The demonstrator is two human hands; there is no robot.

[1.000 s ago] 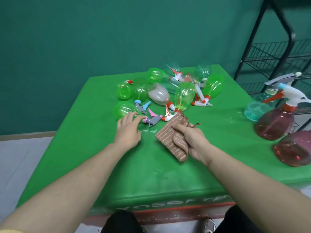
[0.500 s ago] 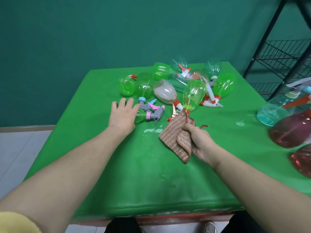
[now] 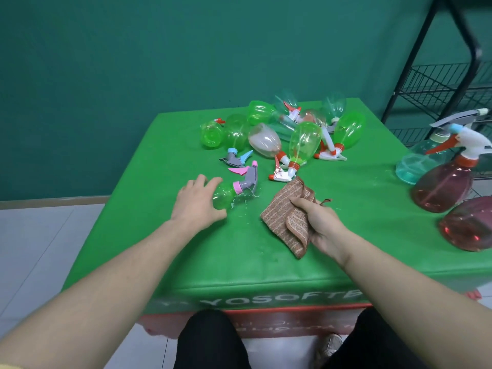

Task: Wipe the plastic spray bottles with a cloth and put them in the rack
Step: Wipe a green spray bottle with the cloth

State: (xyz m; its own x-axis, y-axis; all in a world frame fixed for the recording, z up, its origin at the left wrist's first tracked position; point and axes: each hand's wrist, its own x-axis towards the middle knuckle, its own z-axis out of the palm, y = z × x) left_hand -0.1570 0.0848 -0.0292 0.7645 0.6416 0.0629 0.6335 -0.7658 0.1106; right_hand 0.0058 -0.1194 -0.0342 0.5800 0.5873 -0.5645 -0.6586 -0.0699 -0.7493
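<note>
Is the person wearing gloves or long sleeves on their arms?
No gloves. Both the left hand and the right hand are bare, and both forearms are uncovered up to the picture's edge. Only a sliver of yellow sleeve shows at the bottom left corner. No rings, watch or bracelets are visible.

The only readable lettering is on the front edge of the green table cover (image 3: 266, 278), below and nearer the camera than the fingers of both hands: pale capitals reading "YOSOFTE" (the letters before the Y are faint, and the word runs on past the right forearm). On the red band (image 3: 266, 326) beneath it the same kind of lettering appears upside down, too blurred to read.
</note>
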